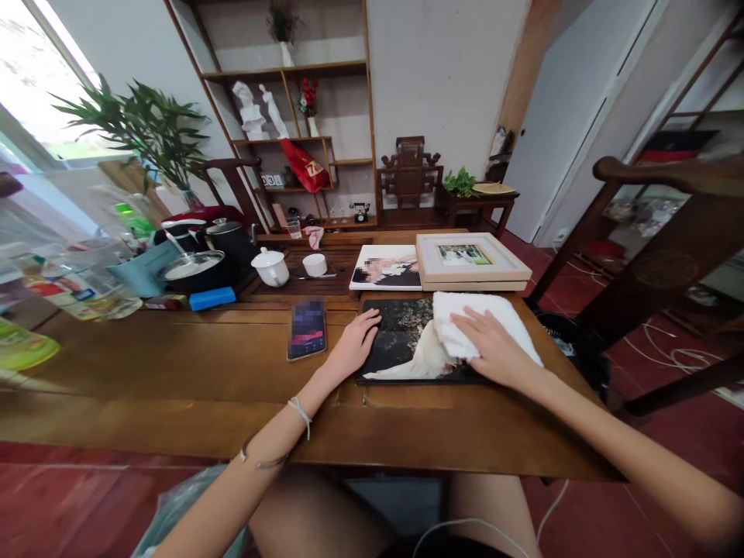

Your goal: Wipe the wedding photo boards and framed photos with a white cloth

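Phone (308,329), picture frame (473,271) near panel (398,339)

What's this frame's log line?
left hand: on photo panel edge | right hand: on white cloth | white cloth: over photo panel

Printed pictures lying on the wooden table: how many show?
3: a black rectangular picture panel under the left hand and folded white cloth; a white-edged rectangular picture behind it; a pale wood-framed picture right of that, possibly hiding more beneath.
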`<state>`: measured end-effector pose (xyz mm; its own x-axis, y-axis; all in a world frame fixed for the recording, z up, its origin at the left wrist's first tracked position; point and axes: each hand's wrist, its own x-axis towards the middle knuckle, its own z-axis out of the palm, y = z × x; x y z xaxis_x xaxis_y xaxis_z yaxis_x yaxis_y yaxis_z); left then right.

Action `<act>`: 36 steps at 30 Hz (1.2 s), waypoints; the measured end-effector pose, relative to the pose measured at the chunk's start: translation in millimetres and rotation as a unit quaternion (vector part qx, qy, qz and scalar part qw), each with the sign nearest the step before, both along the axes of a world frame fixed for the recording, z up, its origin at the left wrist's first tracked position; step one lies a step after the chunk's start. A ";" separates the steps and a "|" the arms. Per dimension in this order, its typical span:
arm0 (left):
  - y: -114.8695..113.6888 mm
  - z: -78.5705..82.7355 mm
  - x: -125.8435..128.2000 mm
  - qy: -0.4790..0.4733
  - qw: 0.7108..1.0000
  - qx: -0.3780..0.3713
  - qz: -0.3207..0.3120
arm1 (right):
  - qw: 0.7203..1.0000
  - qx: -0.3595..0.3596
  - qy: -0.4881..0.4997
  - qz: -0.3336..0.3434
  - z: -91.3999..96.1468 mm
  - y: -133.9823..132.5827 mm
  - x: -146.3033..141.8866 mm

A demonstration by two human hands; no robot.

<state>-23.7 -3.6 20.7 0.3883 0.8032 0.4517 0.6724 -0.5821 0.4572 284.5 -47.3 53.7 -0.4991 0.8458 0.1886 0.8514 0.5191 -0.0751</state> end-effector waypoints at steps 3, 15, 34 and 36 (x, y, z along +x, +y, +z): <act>-0.5 0.0 0.3 0.001 1.000 -0.004 0.003 | 0.999 0.010 -0.015 -0.047 1.0 29.2 9.5; -1.4 1.2 2.3 0.010 1.000 -0.007 0.010 | 0.996 0.026 -0.062 0.065 -3.2 -71.3 -47.5; 1.7 -5.0 -0.1 -0.011 1.000 0.012 -0.002 | 0.992 0.025 -0.058 -0.106 5.4 33.2 -50.2; 1.2 -4.2 0.1 -0.012 1.000 0.010 -0.002 | 0.995 0.014 -0.058 -0.080 6.8 20.9 -68.3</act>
